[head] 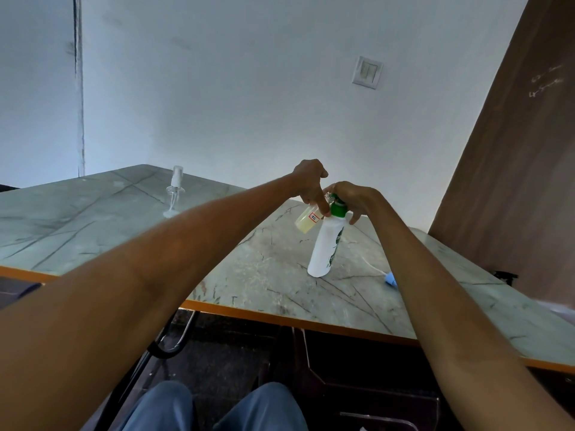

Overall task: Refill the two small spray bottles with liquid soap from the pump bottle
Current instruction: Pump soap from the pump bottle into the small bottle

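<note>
first refill in hand: the left hand (309, 181) pinches a tilted small spray bottle (307, 221) by its neck at the green pump (337, 208). the right hand (353, 199) curls over the pump bottle (325, 247) on the desk (280, 275), apparently pressing. next: steady pumping, mouth kept under the spout. the second spray bottle (175, 191) waits far left.

This is looking like a plain room in a home or a small office; which of the two I cannot tell. A bench (93, 219) with a grey-green marbled top and an orange edge band is standing against a bare whitewashed wall (249, 88). Above the bench, a white switch plate (367, 72) is sitting on that wall. To the right of the bench a brown wood-grain panel (513, 181) is rising, with faint chalk scribbles on it.
</note>
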`<action>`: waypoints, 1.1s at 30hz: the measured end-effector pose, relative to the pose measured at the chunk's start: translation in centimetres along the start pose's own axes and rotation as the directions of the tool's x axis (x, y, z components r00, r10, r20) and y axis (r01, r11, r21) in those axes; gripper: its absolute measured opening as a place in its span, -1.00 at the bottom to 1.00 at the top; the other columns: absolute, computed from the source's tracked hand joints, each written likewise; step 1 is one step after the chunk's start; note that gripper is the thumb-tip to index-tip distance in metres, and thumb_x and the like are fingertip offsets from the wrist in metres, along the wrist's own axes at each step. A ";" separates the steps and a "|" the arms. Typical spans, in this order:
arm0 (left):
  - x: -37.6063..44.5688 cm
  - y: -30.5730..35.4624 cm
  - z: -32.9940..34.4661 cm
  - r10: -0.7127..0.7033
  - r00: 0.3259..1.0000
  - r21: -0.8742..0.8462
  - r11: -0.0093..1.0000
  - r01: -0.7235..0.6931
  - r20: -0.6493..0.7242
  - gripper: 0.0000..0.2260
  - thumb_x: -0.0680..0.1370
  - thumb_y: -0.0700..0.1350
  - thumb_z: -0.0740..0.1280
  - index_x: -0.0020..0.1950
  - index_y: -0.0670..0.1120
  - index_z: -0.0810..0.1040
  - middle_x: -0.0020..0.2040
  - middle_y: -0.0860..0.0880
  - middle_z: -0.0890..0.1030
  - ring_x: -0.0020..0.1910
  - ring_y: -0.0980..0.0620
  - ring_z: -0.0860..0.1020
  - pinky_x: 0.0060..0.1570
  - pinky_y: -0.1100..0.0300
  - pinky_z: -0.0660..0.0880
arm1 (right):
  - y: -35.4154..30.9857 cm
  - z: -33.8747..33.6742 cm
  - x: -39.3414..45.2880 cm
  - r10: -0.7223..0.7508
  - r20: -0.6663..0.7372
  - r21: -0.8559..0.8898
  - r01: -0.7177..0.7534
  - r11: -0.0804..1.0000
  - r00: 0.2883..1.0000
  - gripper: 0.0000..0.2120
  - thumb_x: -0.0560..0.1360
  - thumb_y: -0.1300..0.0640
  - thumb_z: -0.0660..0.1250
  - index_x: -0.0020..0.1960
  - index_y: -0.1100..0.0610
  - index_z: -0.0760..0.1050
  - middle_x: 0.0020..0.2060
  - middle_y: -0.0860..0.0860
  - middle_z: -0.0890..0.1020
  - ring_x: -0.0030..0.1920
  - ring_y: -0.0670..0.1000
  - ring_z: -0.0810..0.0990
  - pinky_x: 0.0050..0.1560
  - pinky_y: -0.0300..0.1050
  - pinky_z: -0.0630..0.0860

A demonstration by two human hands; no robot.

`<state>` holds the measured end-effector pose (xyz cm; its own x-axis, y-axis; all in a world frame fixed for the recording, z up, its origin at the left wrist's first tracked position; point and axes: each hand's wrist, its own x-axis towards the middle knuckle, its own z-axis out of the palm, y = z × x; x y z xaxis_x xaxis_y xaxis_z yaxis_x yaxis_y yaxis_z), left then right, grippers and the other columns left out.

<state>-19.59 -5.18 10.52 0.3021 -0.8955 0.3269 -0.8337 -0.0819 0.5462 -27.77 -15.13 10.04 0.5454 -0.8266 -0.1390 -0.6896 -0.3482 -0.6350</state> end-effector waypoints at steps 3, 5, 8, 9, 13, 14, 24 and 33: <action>0.0 -0.1 0.0 -0.007 1.000 0.013 1.000 0.007 -0.015 -0.17 0.23 -0.06 0.60 0.42 -0.20 0.33 0.22 -0.13 0.54 0.11 -0.05 0.58 0.04 0.18 0.53 | 0.1 -0.1 0.2 -0.005 -0.023 0.008 0.005 1.000 1.000 -0.60 0.59 0.11 -0.02 0.40 0.16 0.28 0.36 0.19 0.37 0.35 0.20 0.36 0.34 0.29 0.22; 0.1 -0.1 -0.2 -0.007 1.000 0.013 1.000 0.008 -0.021 -0.17 0.23 -0.05 0.60 0.42 -0.20 0.33 0.23 -0.12 0.54 0.11 -0.04 0.58 0.05 0.19 0.53 | 0.1 -0.2 0.2 -0.006 -0.029 0.003 0.006 1.000 1.000 -0.61 0.59 0.13 -0.02 0.38 0.18 0.28 0.35 0.19 0.37 0.34 0.20 0.36 0.33 0.28 0.22; -0.1 0.3 -0.4 -0.007 1.000 -0.002 1.000 0.007 -0.009 -0.17 0.24 -0.08 0.59 0.42 -0.21 0.32 0.22 -0.15 0.54 0.07 -0.08 0.61 0.06 0.15 0.55 | -0.2 -0.4 0.2 -0.007 -0.040 -0.010 0.007 1.000 0.999 -0.61 0.59 0.14 -0.03 0.37 0.21 0.29 0.34 0.19 0.38 0.34 0.21 0.36 0.32 0.27 0.24; -0.1 0.4 -0.5 -0.007 1.000 0.005 1.000 0.007 -0.006 -0.18 0.24 -0.09 0.59 0.42 -0.21 0.31 0.22 -0.15 0.54 0.08 -0.09 0.61 0.06 0.14 0.55 | -0.2 -0.5 0.2 -0.008 -0.043 -0.014 0.007 1.000 0.999 -0.60 0.59 0.14 -0.03 0.37 0.21 0.30 0.34 0.19 0.38 0.34 0.20 0.36 0.31 0.27 0.25; -0.1 0.4 -0.3 -0.007 1.000 -0.003 1.000 0.007 0.007 -0.18 0.24 -0.11 0.59 0.42 -0.22 0.32 0.21 -0.16 0.54 0.07 -0.11 0.61 0.01 0.12 0.57 | -0.1 -0.2 0.1 -0.005 -0.032 -0.010 0.005 1.000 0.999 -0.59 0.60 0.12 -0.03 0.40 0.15 0.29 0.34 0.18 0.38 0.34 0.20 0.36 0.31 0.28 0.26; -0.2 0.3 -0.2 -0.009 1.000 0.000 1.000 0.009 0.008 -0.18 0.24 -0.11 0.59 0.42 -0.21 0.32 0.22 -0.16 0.53 0.08 -0.11 0.60 0.00 0.12 0.57 | -0.1 -0.1 0.0 0.000 -0.028 -0.013 0.000 1.000 1.000 -0.60 0.60 0.11 -0.03 0.40 0.14 0.29 0.35 0.18 0.38 0.34 0.20 0.37 0.31 0.28 0.26; 0.1 0.5 -0.4 -0.012 1.000 0.016 1.000 0.012 -0.007 -0.17 0.24 -0.07 0.60 0.42 -0.20 0.32 0.22 -0.14 0.55 0.07 -0.06 0.61 0.06 0.16 0.54 | -0.2 -0.6 -0.1 -0.014 -0.032 -0.016 0.013 1.000 0.999 -0.61 0.59 0.14 -0.04 0.36 0.18 0.33 0.33 0.19 0.40 0.33 0.19 0.36 0.32 0.26 0.24; -0.3 0.3 -0.2 -0.012 1.000 0.014 1.000 0.012 0.011 -0.18 0.25 -0.10 0.59 0.42 -0.20 0.31 0.27 -0.13 0.49 0.11 -0.08 0.58 -0.03 0.15 0.56 | 0.1 0.0 0.1 0.002 -0.024 -0.008 -0.002 1.000 1.000 -0.61 0.60 0.12 -0.05 0.38 0.14 0.30 0.35 0.19 0.38 0.34 0.21 0.36 0.33 0.28 0.24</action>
<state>-19.87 -4.87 10.71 0.3070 -0.8991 0.3122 -0.8367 -0.0986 0.5387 -27.76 -15.29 9.99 0.5323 -0.8376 -0.1224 -0.6947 -0.3496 -0.6286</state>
